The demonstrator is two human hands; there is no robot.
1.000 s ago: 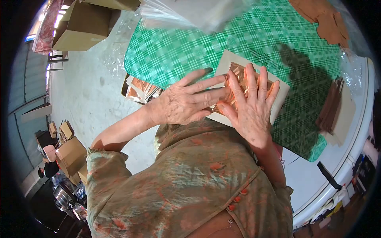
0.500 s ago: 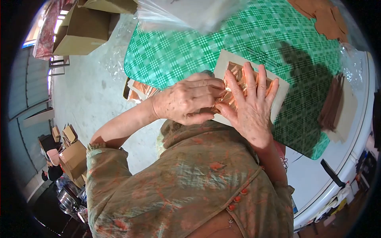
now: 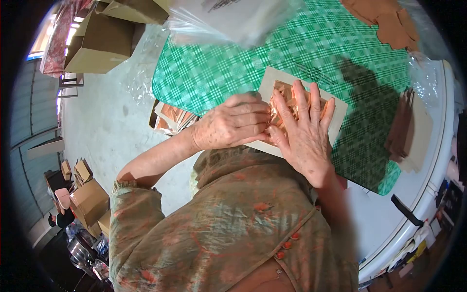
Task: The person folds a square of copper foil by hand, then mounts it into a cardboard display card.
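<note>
A cream card [image 3: 269, 76] with a shiny copper-coloured sheet [image 3: 283, 87] on it lies at the near edge of a green checked cloth [image 3: 214, 68]. My right hand [image 3: 305, 136] rests on the sheet, palm down, its fingers spread. At the card's left side, my left hand [image 3: 231, 121] is closed, with bent fingertips against the sheet's edge; what they pinch, if anything, is hidden.
Clear plastic sleeves [image 3: 224, 24] lie at the far edge. Brown pieces [image 3: 389, 22] are at the far right, dark strips [image 3: 401, 126] on the right. A box of copper-coloured sheets [image 3: 172, 118] stands left, cardboard boxes [image 3: 104, 46] farther off.
The view has shifted slightly. My left hand's fingers are drawn closer together at the sheet's edge. My right hand stays spread on the sheet.
</note>
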